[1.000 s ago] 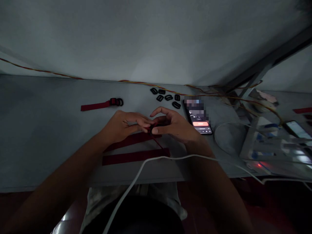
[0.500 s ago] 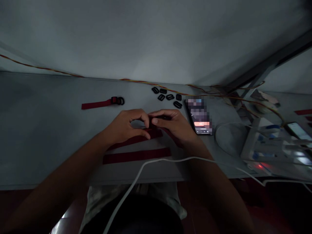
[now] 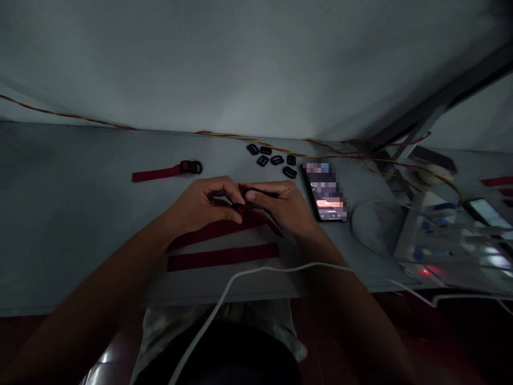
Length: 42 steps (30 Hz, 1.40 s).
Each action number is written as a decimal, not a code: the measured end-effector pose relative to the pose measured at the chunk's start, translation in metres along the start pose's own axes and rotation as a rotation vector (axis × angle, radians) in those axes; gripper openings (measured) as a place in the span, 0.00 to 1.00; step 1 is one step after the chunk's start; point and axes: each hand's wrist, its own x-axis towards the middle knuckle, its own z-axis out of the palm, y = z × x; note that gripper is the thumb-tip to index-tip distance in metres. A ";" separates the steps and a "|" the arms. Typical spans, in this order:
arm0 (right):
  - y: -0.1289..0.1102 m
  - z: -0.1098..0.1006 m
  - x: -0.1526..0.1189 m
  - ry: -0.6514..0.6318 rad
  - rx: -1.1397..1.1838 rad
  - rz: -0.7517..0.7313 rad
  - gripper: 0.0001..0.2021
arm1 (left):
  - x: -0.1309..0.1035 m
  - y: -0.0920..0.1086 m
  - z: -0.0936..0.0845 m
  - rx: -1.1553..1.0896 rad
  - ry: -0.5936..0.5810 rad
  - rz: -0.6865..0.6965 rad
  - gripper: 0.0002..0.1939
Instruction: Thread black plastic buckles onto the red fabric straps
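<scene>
My left hand (image 3: 202, 206) and my right hand (image 3: 286, 206) meet fingertip to fingertip just above the table. A red webbing strap (image 3: 273, 223) curves down from the pinched fingers and passes below my right palm. Between the fingertips shows a small dark piece, apparently a black buckle (image 3: 239, 206), mostly covered by fingers. Under my hands lies another red strap (image 3: 216, 232), and nearer the table edge a second flat red strap (image 3: 222, 257). Beyond my left hand rests a short red strap (image 3: 156, 174) with a black buckle and ring (image 3: 191, 167) at its right end.
Several loose black slider buckles (image 3: 276, 160) lie at the back. A lit phone (image 3: 325, 192) is right of them. Twisted wires (image 3: 224, 135) run along the wall. A white cable (image 3: 256, 270) crosses before my forearms. Clear-looking equipment (image 3: 441, 224) stands at the right.
My fingertips have shifted slightly left and closer together, and the dark piece between them has turned. The strap below my right hand has moved left. The whole view has shifted a little.
</scene>
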 end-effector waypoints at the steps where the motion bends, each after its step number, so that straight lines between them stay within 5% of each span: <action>1: 0.000 0.001 0.000 0.023 -0.022 -0.010 0.14 | 0.000 0.001 0.000 0.040 0.012 0.029 0.13; 6: 0.000 0.006 0.001 0.125 -0.027 -0.049 0.14 | -0.001 0.002 -0.002 0.184 0.022 0.090 0.14; 14: -0.001 0.004 0.001 0.051 -0.040 -0.092 0.10 | 0.000 0.005 -0.004 0.031 -0.027 0.018 0.10; 21: -0.002 -0.004 0.000 0.015 -0.100 -0.093 0.14 | 0.002 -0.002 -0.003 -0.037 0.066 0.071 0.11; 28: -0.002 -0.010 0.000 0.141 -0.282 -0.254 0.11 | 0.003 0.003 -0.007 -0.156 0.126 -0.005 0.12; 36: -0.001 -0.005 0.000 0.041 -0.362 -0.344 0.14 | 0.002 -0.002 -0.001 -0.276 0.212 -0.139 0.10; 42: 0.008 -0.005 0.003 -0.054 -0.217 -0.301 0.18 | 0.002 0.000 0.000 -0.391 0.264 -0.152 0.14</action>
